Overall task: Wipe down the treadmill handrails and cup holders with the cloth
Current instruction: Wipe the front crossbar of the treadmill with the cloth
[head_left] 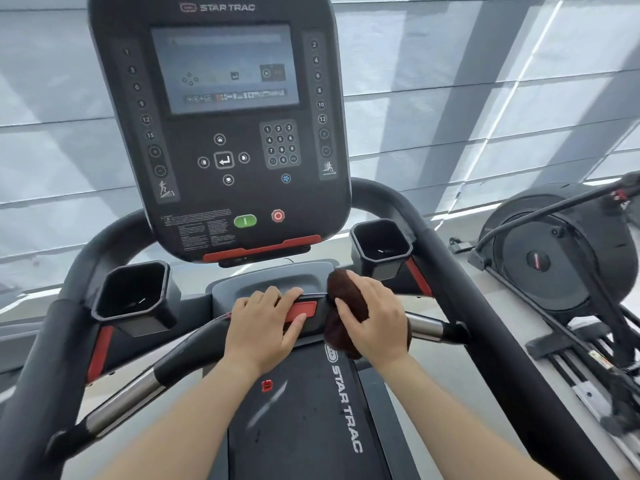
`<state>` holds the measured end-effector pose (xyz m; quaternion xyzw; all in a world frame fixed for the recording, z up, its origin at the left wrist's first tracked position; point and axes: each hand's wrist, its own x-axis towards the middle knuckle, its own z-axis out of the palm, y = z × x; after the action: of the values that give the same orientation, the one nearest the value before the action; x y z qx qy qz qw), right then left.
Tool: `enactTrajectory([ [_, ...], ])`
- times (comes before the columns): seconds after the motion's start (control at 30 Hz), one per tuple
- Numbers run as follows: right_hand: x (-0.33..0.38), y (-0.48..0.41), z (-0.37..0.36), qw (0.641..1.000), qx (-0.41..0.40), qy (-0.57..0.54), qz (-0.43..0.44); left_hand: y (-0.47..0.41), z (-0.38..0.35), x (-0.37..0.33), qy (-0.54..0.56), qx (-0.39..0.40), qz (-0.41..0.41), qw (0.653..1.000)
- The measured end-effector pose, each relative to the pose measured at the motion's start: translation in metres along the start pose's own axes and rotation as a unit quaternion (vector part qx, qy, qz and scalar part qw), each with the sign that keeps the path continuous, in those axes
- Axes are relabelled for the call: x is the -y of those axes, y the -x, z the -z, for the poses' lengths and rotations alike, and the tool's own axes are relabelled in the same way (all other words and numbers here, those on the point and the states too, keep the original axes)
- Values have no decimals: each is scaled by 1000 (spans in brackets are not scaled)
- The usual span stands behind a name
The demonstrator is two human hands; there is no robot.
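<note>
A dark brown cloth [346, 299] is wrapped over the centre front handrail [194, 351] of the treadmill, just right of its red stop tab [302, 310]. My right hand [375, 318] presses down on the cloth and grips it against the bar. My left hand [265, 323] rests flat on the same bar left of the cloth, fingers over the red tab, holding nothing. The left cup holder [133, 297] and the right cup holder [381, 245] are black open bins on either side of the console. Black side handrails [38, 368] curve down both sides.
The Star Trac console [225, 133] with screen and buttons rises straight ahead. The treadmill belt [304, 420] runs below my arms. Another exercise machine [561, 251] stands close on the right. Window blinds fill the background.
</note>
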<state>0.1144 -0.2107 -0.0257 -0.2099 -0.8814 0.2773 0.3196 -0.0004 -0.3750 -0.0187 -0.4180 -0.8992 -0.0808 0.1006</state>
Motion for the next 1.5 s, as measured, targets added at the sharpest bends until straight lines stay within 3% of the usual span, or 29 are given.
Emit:
enactTrajectory([
  [0.17,-1,0,2,998,36,27,40,0,7,10,21,43,-35,998],
  [0.27,-12,3,15,1000,17,-7,-8,9,14,44,84,76,15,993],
  [0.33,-5,2,11,1000,4,-3,-27,21,16,64,122,72,72,987],
  [0.43,28,-3,-10,999,26,37,13,30,16,68,135,60,108,983],
  [0.63,77,-13,-43,988,107,96,56,31,14,67,133,40,112,984],
  [1.0,71,-11,-44,981,111,143,65,31,9,72,154,18,95,983],
  [1.13,77,-25,-45,981,139,123,57,30,9,72,149,18,99,984],
  [1.33,55,-16,-34,971,158,116,136,31,9,71,149,25,106,983],
  [1.5,60,-43,-39,978,178,55,98,31,13,67,166,30,121,978],
])
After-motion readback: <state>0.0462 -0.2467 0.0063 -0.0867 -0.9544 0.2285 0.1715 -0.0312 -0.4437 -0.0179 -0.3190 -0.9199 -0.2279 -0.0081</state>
